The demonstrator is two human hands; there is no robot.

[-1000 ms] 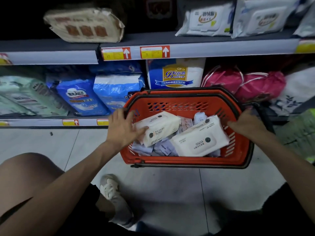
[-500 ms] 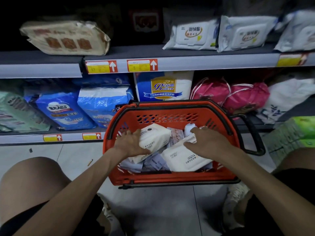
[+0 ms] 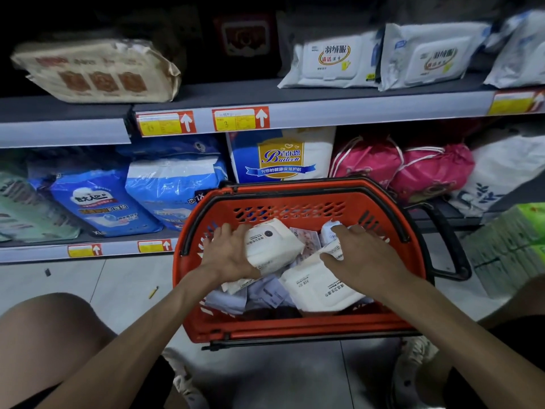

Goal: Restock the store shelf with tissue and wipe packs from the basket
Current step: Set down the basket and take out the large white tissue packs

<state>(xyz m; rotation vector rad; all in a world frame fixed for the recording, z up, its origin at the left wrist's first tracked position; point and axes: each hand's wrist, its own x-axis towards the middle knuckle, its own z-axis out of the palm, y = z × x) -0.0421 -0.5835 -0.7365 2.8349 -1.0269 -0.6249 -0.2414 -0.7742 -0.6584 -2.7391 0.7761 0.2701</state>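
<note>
An orange basket (image 3: pixel 298 326) sits on the floor before the shelves, holding two cream wipe packs and several small tissue packets (image 3: pixel 262 296). My left hand (image 3: pixel 231 255) grips the left wipe pack (image 3: pixel 272 246), tilted up at the basket's left side. My right hand (image 3: pixel 364 258) lies over the top edge of the second wipe pack (image 3: pixel 318 287), fingers curled on it. White wipe packs (image 3: pixel 333 62) lie on the upper shelf (image 3: pixel 324 113) at right.
The lower shelf (image 3: pixel 124 249) carries blue diaper bags (image 3: pixel 100 202), a Baileen bag (image 3: pixel 281 157) and pink drawstring bags (image 3: pixel 413 169). A beige tissue pack (image 3: pixel 97 70) lies upper left. Green tissue bundles (image 3: pixel 510 240) stand at right. My knees flank the basket.
My right hand left the basket's rim and came onto the second wipe pack. My left hand closed round the left pack and tipped it up.
</note>
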